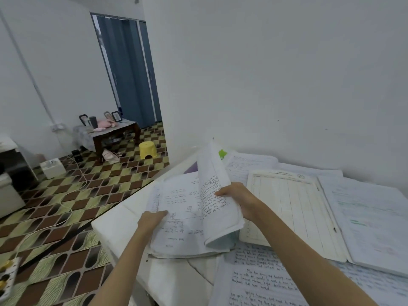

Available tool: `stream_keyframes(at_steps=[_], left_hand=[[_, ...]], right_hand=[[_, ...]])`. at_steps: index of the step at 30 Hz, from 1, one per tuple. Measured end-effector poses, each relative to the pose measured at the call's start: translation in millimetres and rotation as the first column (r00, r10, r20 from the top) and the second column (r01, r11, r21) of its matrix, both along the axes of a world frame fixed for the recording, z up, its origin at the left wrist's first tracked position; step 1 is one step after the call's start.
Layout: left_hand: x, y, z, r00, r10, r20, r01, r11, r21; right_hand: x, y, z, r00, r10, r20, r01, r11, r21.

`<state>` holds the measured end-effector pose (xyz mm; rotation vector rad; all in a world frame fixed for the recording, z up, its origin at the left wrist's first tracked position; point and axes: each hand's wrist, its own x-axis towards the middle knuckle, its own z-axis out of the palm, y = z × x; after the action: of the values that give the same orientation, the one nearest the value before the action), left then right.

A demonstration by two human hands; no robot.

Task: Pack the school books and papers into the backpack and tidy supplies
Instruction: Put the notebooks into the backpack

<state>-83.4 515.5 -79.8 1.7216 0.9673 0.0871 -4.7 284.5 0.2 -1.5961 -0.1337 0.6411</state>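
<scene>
Open notebook (185, 217) lying on table (114, 226); ledger (289, 208) lying just right; handwritten sheet (260, 281) lying in front; stool (147, 150) standing behind-left

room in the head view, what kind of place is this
Probably a room in a home, used for study: handwritten papers spread on a white table, a low table with photo frames, and a yellow stool.

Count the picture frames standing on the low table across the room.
3 that I can make out, all on the low wooden table by the blue door: one dark frame at its left end, a pale frame and a dark frame together toward the right. Others may be hidden.
</scene>
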Motion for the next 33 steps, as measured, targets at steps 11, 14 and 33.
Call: stream_keyframes(at_steps=[11,14,33], left_hand=[[3.7,-8.3,13.9,0.995,-0.08,0.058,0.087,0.986,-0.14],[3.1,-8.9,11.6,0.997,-0.065,0.032,0.069,0.987,-0.142],[-4.2,-20.6,19.0,0.989,0.008,0.145,0.069,0.855,-0.514]], right_hand=[[5.6,-27.2,7.3,0.998,-0.031,0.057,0.031,1.0,-0.002],[5.8,-31.4,8.6,0.998,-0.034,0.056,0.034,0.999,0.003],[-3.2,-29.5,11.1,0.997,-0.011,0.08,0.014,0.999,-0.033]])
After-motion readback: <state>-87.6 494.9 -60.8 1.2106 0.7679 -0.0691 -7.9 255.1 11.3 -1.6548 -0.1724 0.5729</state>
